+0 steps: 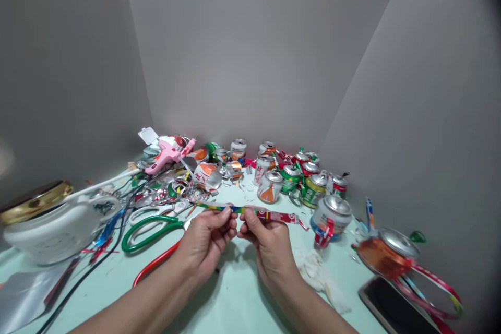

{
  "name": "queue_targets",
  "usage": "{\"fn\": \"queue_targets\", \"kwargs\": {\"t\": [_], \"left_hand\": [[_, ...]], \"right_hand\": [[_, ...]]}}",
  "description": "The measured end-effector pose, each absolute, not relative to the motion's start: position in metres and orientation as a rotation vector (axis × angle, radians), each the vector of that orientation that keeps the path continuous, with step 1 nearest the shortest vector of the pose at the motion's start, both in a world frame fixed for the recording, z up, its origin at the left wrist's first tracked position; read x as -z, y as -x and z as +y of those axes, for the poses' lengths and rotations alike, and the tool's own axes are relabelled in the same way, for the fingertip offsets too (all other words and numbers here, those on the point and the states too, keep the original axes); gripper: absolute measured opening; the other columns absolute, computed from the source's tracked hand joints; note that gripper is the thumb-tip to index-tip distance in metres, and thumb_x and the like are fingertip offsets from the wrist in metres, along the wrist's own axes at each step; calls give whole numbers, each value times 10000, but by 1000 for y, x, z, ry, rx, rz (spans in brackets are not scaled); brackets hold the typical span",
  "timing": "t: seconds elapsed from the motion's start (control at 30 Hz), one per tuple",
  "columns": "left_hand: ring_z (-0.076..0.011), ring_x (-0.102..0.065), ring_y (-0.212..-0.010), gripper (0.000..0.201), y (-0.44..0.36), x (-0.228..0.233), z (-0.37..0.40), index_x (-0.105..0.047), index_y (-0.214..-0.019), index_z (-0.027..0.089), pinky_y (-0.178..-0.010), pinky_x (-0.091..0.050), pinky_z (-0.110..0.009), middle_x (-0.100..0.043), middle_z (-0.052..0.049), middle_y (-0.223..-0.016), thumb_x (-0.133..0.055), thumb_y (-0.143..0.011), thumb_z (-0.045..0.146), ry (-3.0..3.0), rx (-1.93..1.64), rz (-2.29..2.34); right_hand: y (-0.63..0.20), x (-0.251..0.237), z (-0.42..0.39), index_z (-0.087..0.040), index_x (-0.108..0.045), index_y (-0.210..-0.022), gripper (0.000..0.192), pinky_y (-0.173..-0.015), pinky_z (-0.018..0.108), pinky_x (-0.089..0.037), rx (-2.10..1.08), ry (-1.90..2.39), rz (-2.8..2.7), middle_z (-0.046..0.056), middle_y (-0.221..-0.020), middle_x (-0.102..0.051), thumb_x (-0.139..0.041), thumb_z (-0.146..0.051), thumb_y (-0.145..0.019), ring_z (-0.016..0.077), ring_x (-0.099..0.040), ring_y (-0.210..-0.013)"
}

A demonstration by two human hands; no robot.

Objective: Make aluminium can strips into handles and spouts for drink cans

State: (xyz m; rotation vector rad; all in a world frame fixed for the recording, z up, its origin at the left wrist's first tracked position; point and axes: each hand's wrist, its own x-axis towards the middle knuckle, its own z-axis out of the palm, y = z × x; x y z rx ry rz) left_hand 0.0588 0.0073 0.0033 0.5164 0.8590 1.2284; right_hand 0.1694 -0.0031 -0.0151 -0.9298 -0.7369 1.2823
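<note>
Strip [237, 210] pinched between thumb and curled fingers of left hand [209, 237] and right hand [272, 245], close together above table [230, 300].

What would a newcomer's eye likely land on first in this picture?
Probably the multicolored strip at the center, pinched by the left hand and right hand. Next might come the pink glue gun atop the clutter at back left. The green scissor handle beside the left forearm also stands out against the pale tabletop.
</note>
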Motion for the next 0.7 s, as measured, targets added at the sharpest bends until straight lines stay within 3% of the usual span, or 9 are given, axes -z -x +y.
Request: {"fn": "queue_targets", "kwargs": {"t": [0.13, 0.33, 0.7], "left_hand": [[-70, -550, -489, 119, -61, 1, 5, -628, -613, 89, -485, -477, -163, -611, -38, -582, -592, -717, 44, -495, -1221, 841], [-85, -531, -488, 80, -62, 6, 8, -629, -571, 83, -476, -453, -176, -604, -39, -540, -700, -609, 84, -599, -1178, 824], [-86, -506, -453, 212, -64, 11, 3, -649, -556, 46, -465, -406, -188, -600, -49, -494, -775, -506, 210, -717, -1154, 856]], "right_hand": [[-171, 13, -6, -143, -667, -655, 338, -497, 233, -496, -1258, 927, -689, -9, -547, -618, -829, -375, -470, 98, -544, -483], [-172, 16, -5, -141, -653, -645, 295, -520, 239, -514, -1252, 936, -706, -3, -536, -628, -809, -358, -520, 110, -574, -486], [-164, 22, -9, -125, -642, -716, 328, -521, 252, -522, -1318, 914, -765, -8, -509, -621, -772, -399, -590, 121, -590, -459]]}}
